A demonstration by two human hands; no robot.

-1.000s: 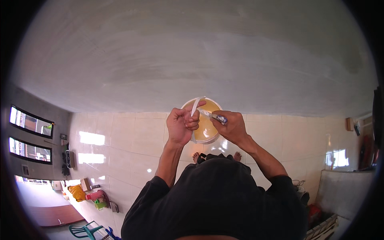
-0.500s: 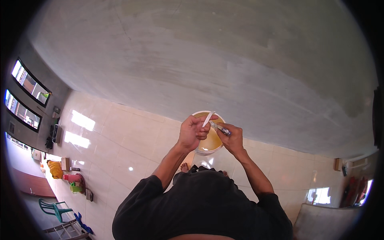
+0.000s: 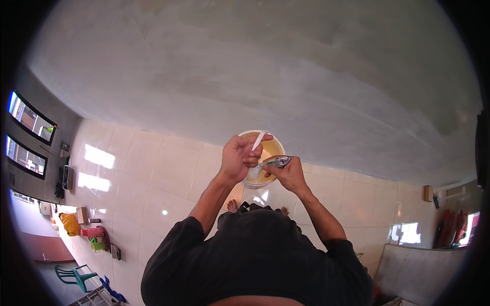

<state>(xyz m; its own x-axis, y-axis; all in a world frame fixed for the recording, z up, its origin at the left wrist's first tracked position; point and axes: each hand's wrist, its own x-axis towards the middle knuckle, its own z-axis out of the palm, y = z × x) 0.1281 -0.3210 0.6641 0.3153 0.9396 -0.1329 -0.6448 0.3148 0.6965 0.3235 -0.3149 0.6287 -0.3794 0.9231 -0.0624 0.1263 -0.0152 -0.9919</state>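
Note:
My left hand [image 3: 236, 160] is closed around a narrow white strip-like piece [image 3: 259, 141], its index finger stretched out behind it. In my right hand [image 3: 292, 177] is a small putty knife [image 3: 278, 162] with a greyish patterned handle, pointing left toward the left hand's lower fingers. Something whitish at the knife's tip is too small to make out. Beneath both hands stands a round white bucket [image 3: 274, 147] with a yellowish inside; the hands hide part of its opening.
A grey plastered wall [image 3: 245, 76] rises just beyond the bucket. Glossy pale tiles [image 3: 168, 178] cover the floor. To the far left are a green plastic chair [image 3: 76, 276], a ladder [image 3: 97, 297], a yellow bag [image 3: 69, 224] and windows [image 3: 31, 120]. A low grey partition [image 3: 418, 268] stands right.
The putty knife and my right hand have moved down and left, closer below the left hand. My left hand has shifted slightly up and left with the white strip. The view has tilted slightly.

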